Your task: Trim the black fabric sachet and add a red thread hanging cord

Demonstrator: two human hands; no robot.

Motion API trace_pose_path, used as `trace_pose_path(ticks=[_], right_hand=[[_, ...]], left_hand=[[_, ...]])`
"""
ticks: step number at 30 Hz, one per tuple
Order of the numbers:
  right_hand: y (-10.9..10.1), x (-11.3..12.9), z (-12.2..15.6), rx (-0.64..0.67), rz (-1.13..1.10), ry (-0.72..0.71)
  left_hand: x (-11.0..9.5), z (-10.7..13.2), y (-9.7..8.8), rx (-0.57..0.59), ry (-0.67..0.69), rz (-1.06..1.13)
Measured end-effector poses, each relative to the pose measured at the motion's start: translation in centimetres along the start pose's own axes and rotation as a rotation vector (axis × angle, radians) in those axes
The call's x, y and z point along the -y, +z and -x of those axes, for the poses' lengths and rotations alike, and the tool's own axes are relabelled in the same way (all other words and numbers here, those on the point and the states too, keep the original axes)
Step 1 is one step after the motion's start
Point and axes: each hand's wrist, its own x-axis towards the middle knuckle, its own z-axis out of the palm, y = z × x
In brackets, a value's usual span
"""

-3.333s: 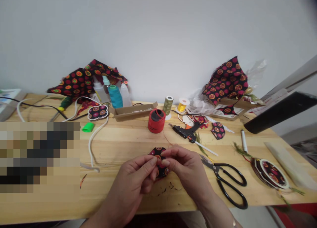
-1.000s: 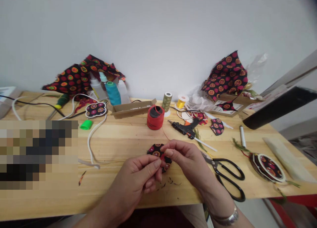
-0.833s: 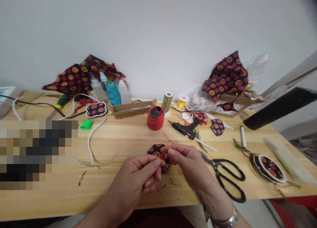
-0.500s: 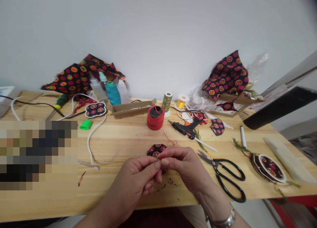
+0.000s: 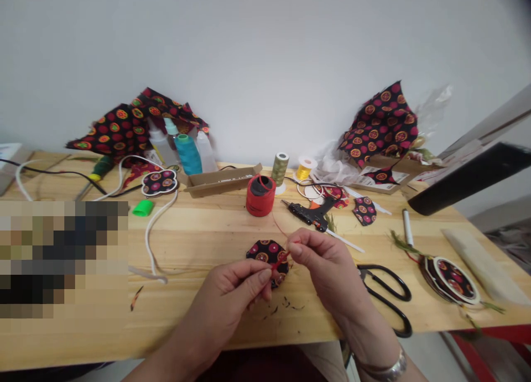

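Observation:
Red thread (image 5: 280, 260) is stretched between my two hands, just above a dark patterned fabric disc (image 5: 265, 251) on the table. My left hand (image 5: 238, 291) pinches one end of it with thumb and fingertips. A little higher and to the right, my right hand (image 5: 321, 263) pinches the other end. From there a thin strand runs back to the red thread spool (image 5: 260, 197). Black-handled scissors (image 5: 388, 285) lie beside my right hand, their blades hidden behind it. Small dark scraps (image 5: 286, 303) are scattered below the disc.
Behind the disc are a black glue gun (image 5: 309, 213), a green thread spool (image 5: 281, 169), a yellow spool (image 5: 306, 168) and a cardboard tray (image 5: 222, 182). A white cord (image 5: 151, 238) curves at left. At right lies a round fabric-covered piece (image 5: 452, 281) near a white pen (image 5: 407, 228).
My hands have drawn apart, the right one moving up and to the right. More of the red thread and the fabric disc now shows, while the scissors' blades have become covered.

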Motion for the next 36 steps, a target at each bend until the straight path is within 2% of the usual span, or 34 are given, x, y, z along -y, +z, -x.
trace_pose_path(ticks=[3, 11, 13, 15, 17, 18, 19, 21, 23, 25, 27, 31, 36], right_hand=[[-0.9, 0.7, 0.0, -0.077, -0.001, -0.091], [-2.0, 3.5, 0.9, -0.268, 0.009, -0.308], [-2.2, 4.0, 0.9, -0.298, 0.051, -0.347], [-2.2, 4.1, 0.8, -0.305, 0.116, -0.372], [-2.2, 4.0, 0.6, -0.298, 0.186, -0.421], [-2.1, 3.8, 0.5, -0.294, 0.229, -0.455], [-2.0, 3.7, 0.5, -0.289, 0.282, -0.487], [-1.5, 3.3, 0.4, -0.272, 0.416, -0.543], [-0.9, 2.9, 0.6, -0.238, 0.544, -0.588], [-0.3, 2.5, 1.0, -0.171, 0.632, -0.639], [0.1, 2.2, 1.5, -0.088, 0.703, -0.692], [0.5, 1.6, 2.6, 0.014, 0.867, -0.787], [0.0, 0.3, 3.7, 0.181, 1.024, -0.828]], left_hand=[[0.0, -0.2, -0.3, -0.025, 0.075, -0.109], [-0.1, -0.6, -0.3, -0.042, 0.204, -0.192], [-0.1, -0.5, -0.3, -0.118, 0.26, -0.224], [-0.1, -0.4, -0.5, -0.271, 0.333, -0.252], [-0.2, -0.1, -0.6, -0.356, 0.33, -0.236], [-0.3, 0.1, -0.7, -0.32, 0.271, -0.194], [-0.4, 0.4, -0.6, -0.231, 0.175, -0.123], [-0.6, 0.9, -0.5, 0.039, -0.063, 0.079], [-0.7, 1.3, -0.1, 0.269, -0.229, 0.282], [-0.8, 1.5, 0.3, 0.385, -0.322, 0.433], [-0.8, 1.5, 0.6, 0.406, -0.365, 0.538], [-0.7, 1.1, 0.7, 0.369, -0.385, 0.697], [0.2, 0.8, 0.4, 0.309, -0.355, 0.736]])
